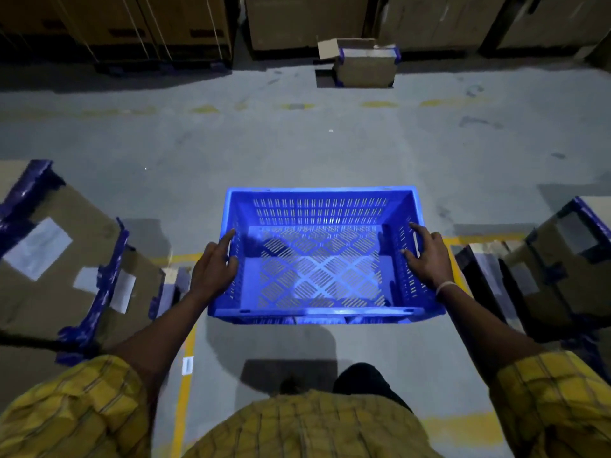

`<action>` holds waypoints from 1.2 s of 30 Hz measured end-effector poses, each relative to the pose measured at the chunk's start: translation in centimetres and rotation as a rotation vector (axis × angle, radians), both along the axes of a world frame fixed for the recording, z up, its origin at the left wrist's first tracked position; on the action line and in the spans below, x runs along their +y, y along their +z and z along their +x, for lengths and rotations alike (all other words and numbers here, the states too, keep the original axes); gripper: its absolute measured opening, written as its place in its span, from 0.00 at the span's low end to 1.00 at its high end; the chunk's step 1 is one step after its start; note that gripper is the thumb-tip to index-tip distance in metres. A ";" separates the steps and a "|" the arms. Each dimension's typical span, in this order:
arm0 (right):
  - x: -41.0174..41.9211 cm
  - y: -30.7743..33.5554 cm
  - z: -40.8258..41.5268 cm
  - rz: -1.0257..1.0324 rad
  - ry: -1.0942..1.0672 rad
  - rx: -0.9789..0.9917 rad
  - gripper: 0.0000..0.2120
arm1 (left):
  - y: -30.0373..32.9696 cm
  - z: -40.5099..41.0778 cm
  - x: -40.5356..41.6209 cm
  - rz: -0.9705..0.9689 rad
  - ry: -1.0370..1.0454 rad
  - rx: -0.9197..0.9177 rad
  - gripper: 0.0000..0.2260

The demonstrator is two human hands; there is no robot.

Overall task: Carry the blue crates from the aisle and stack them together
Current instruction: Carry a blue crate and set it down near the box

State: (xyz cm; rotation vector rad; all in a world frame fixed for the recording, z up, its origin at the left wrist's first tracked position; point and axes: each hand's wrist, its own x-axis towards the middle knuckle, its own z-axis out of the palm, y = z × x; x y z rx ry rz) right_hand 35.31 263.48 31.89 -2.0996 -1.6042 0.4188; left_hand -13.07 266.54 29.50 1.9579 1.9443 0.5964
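An empty blue crate [319, 213] with slotted walls and a lattice floor hangs in front of me above the grey floor, casting a shadow below it. My left hand [213, 266] grips its left wall, thumb inside and fingers on the outside. At the opposite side, my right hand [426, 256] holds the right wall by the handle slot, a pale band on the wrist. No other blue crate shows in the head view.
Cardboard boxes with blue tape stand close on my left [66, 259] and on my right [555, 262]. One small box [365, 66] sits across the aisle before tall stacked cartons [307, 21]. Yellow floor lines [185, 375] run under me; open grey floor [297, 150] lies ahead.
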 end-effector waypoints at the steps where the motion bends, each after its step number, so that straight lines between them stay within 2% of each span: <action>1: 2.1 0.1 0.1 0.006 0.009 0.005 0.31 | 0.3 0.2 2.2 -0.013 -0.014 0.000 0.31; 13: 32.8 -2.1 6.5 -0.031 0.003 0.042 0.32 | -1.2 6.4 31.6 -0.047 0.026 0.028 0.31; 23: 56.9 0.8 13.5 -0.079 0.079 0.057 0.37 | 0.8 13.6 53.3 -0.044 0.092 0.010 0.30; 36: 86.7 -2.8 14.6 -0.134 0.033 0.056 0.39 | -2.9 15.3 83.8 -0.092 0.103 -0.002 0.31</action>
